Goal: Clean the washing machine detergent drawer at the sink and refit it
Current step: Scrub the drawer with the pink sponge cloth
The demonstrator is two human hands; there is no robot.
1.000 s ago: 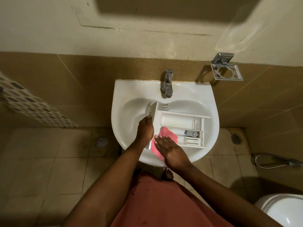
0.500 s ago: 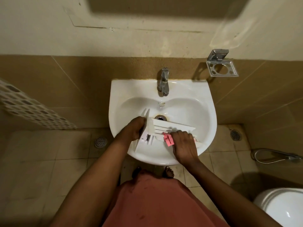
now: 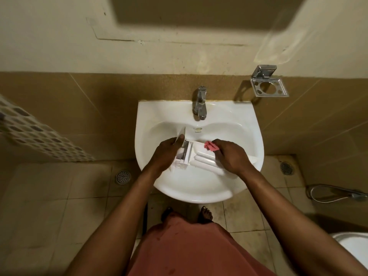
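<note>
The white detergent drawer (image 3: 201,158) lies tipped on its side in the white sink (image 3: 199,193). My left hand (image 3: 166,154) grips its front panel end, thumb on the panel's edge. My right hand (image 3: 232,155) presses a small pink cloth (image 3: 211,146) against the drawer's upper side; only a corner of the cloth shows beyond the fingers. The drawer's right end is hidden under my right hand. The chrome tap (image 3: 200,103) stands at the sink's back, with no water visible.
A chrome toothbrush holder (image 3: 267,84) is fixed to the tiled wall at the right. Floor drains (image 3: 123,177) sit left and right of the sink. A hose (image 3: 336,194) and a toilet rim (image 3: 354,250) are at the right.
The drawer was tipped from lying flat, compartments up, onto its side. My right hand bunched the cloth and moved it up to the drawer's upper side; my left hand kept hold of the front panel.
</note>
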